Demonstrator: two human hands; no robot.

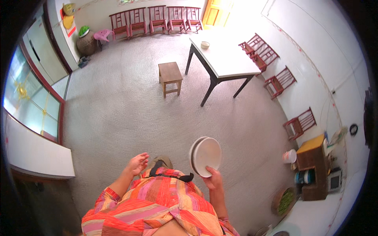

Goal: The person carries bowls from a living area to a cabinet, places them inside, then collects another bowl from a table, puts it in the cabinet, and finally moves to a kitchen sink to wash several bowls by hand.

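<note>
Two nested white bowls point(207, 156) are tilted on their side in my right hand point(214, 179), its thumb over the rim of the front one. My left hand point(138, 164) hangs at my other side with nothing in it, the fingers slightly curled and apart. Ahead stands a white-topped table point(230, 59) with dark legs. On its near left part sits a small pale bowl point(205, 44), well beyond my reach. A wooden stool point(170, 72) is on the floor left of the table.
Red-brown chairs point(158, 23) line the far wall, and more chairs point(274, 85) stand along the right wall. At right are a wooden cabinet point(313, 171), a white bucket point(290, 156) and a basket of greens point(285, 201). A large jar point(86, 44) stands far left, beyond a glass-panelled partition point(34, 94).
</note>
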